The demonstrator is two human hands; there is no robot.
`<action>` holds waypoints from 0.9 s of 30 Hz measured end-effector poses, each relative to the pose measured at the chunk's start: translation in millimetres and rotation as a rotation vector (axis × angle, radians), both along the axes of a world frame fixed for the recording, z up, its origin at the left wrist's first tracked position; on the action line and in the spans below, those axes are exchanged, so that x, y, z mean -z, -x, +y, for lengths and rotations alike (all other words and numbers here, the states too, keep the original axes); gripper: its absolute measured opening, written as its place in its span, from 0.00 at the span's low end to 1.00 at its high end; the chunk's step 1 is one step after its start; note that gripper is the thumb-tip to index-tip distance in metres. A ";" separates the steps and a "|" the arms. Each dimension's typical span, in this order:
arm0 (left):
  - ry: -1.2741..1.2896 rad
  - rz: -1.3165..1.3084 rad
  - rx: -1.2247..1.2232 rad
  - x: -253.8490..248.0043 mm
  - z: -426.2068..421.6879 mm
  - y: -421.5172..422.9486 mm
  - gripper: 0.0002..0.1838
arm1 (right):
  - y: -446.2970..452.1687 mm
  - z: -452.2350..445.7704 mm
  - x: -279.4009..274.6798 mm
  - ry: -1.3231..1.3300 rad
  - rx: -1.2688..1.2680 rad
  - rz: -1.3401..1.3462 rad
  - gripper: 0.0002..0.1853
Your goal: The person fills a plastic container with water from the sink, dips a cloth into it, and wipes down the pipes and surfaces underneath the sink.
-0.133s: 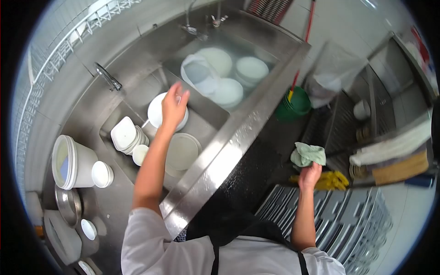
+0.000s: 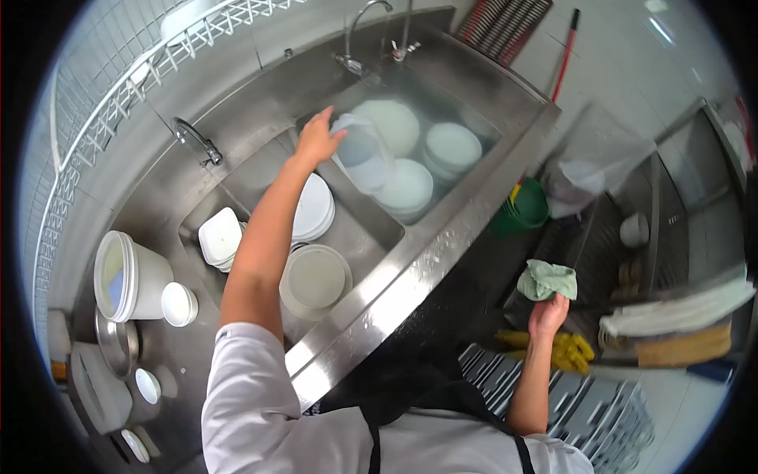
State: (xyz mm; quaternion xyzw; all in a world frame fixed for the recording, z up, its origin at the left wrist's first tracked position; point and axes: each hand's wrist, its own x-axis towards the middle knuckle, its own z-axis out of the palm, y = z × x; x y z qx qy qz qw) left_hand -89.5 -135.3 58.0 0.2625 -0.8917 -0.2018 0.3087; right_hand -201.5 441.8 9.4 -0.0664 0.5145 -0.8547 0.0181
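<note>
My left hand (image 2: 318, 141) reaches over the divider between the two sink basins, its fingers and thumb apart and nothing in them. Close by its fingertips, a translucent round container (image 2: 365, 154) lies tilted in the water-filled basin; whether they touch I cannot tell. In that water sit stacked white plates (image 2: 405, 186) and other round white dishes (image 2: 454, 146). Under my left forearm, the other basin holds white bowls (image 2: 314, 207), square white dishes (image 2: 220, 236) and round plates (image 2: 316, 280). Off to the right, my right hand (image 2: 548, 316) grips a pale green cloth (image 2: 546, 280).
Two faucets (image 2: 197, 141) rise along the back wall. White tubs (image 2: 134, 276) and a metal bowl (image 2: 118, 344) stand on the left counter. A green bucket (image 2: 527, 207), yellow gloves (image 2: 560, 350) and grey racks (image 2: 553, 395) are at the right. The sink's wet front edge (image 2: 430, 257) runs diagonally.
My left hand has moved from above the white bowls toward the divider and the translucent container. The whole view has shifted slightly. My right hand still holds the cloth.
</note>
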 end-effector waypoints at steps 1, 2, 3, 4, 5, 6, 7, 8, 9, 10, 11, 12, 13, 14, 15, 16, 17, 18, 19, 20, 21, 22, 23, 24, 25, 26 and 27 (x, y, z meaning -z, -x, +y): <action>0.056 -0.105 -0.018 14.1 -9.2 14.9 0.35 | 19.5 7.3 -6.5 -0.018 -0.031 0.010 0.21; 0.045 -0.155 0.019 28.2 -14.1 31.7 0.35 | 41.9 11.4 -18.1 -0.065 -0.062 0.024 0.21; 0.051 -0.216 0.052 35.9 -24.4 45.7 0.35 | 62.5 6.8 -22.3 -0.092 -0.096 0.029 0.22; 0.057 -0.277 0.084 42.5 -36.5 60.6 0.36 | 87.5 5.1 -18.7 -0.079 -0.147 0.045 0.23; -0.015 -0.427 0.077 41.2 -45.7 72.5 0.35 | 111.4 -2.6 -17.6 -0.083 -0.193 0.044 0.24; -0.104 -0.575 0.067 40.6 -48.2 82.7 0.34 | 140.0 -9.3 -14.4 -0.083 -0.253 0.038 0.25; -0.208 -0.724 0.055 43.5 -47.6 90.5 0.34 | 170.6 -17.1 -10.4 -0.087 -0.317 0.026 0.26; -0.228 -0.830 0.097 36.6 -42.4 94.8 0.27 | 199.4 -28.3 -8.1 -0.036 -0.396 -0.021 0.28; -0.241 -0.843 0.041 44.6 -39.7 101.5 0.26 | 238.7 -39.2 2.7 0.022 -0.472 -0.048 0.27; -0.260 -0.848 -0.025 50.7 -37.9 107.7 0.25 | 274.8 -55.4 -0.3 0.079 -0.542 -0.091 0.27; -0.275 -0.862 -0.095 54.3 -37.7 110.3 0.24 | 305.7 -73.9 -3.1 0.140 -0.611 -0.146 0.26; -0.227 -0.796 -0.227 56.3 -38.2 111.3 0.23 | 346.6 -85.9 1.1 0.152 -0.642 -0.193 0.27; -0.184 -0.638 -0.340 71.2 -38.4 108.2 0.22 | 381.1 -94.8 -0.7 0.195 -0.763 -0.212 0.27; -0.285 -0.558 -0.493 72.5 -26.1 110.1 0.20 | 408.1 -106.1 -5.6 0.201 -0.771 -0.244 0.26; -0.324 -0.416 -0.684 87.0 -11.9 112.9 0.18 | 431.1 -115.7 -10.1 0.215 -0.900 -0.203 0.27; -0.057 -0.312 -0.745 127.3 -6.5 108.6 0.15 | 454.0 -126.5 -9.4 0.223 -0.901 -0.279 0.27; -0.026 -0.477 -0.721 113.5 20.8 111.6 0.13 | 495.2 -128.4 6.1 0.171 -0.979 -0.282 0.28; -0.042 -0.420 -0.773 101.3 47.1 117.9 0.12 | 482.8 -161.6 -17.1 0.403 -1.374 -0.143 0.25; -0.115 -0.360 -0.789 108.5 59.5 120.3 0.15 | 502.6 -169.1 2.9 0.416 -1.435 -0.161 0.26; -0.185 -0.297 -0.806 119.7 69.9 122.6 0.18 | 448.1 -198.0 -39.8 0.061 -0.574 -0.465 0.30; 0.081 -0.333 -0.726 108.1 91.1 128.3 0.23 | 444.7 -210.4 -38.5 0.131 -0.954 -0.305 0.28; 0.041 -0.282 -0.742 111.3 101.2 138.1 0.23 | 448.4 -213.8 -39.4 0.210 -1.312 -0.123 0.26; 0.008 -0.225 -0.746 113.4 105.4 148.7 0.23 | 455.8 -214.7 -36.6 0.151 -1.431 0.017 0.26; -0.023 -0.246 -0.716 115.9 111.1 158.2 0.23 | 463.6 -216.1 -33.6 0.101 -1.537 0.174 0.25; -0.045 -0.266 -0.683 119.9 115.4 165.7 0.23 | 471.5 -216.5 -19.0 -0.081 -1.411 0.270 0.26; -0.048 -0.286 -0.649 129.1 116.1 175.2 0.24 | 477.6 -216.1 -8.8 -0.254 -1.273 0.367 0.27; -0.054 -0.310 -0.623 139.2 116.6 183.3 0.24 | 480.1 -212.8 -9.4 -0.195 -1.263 0.342 0.24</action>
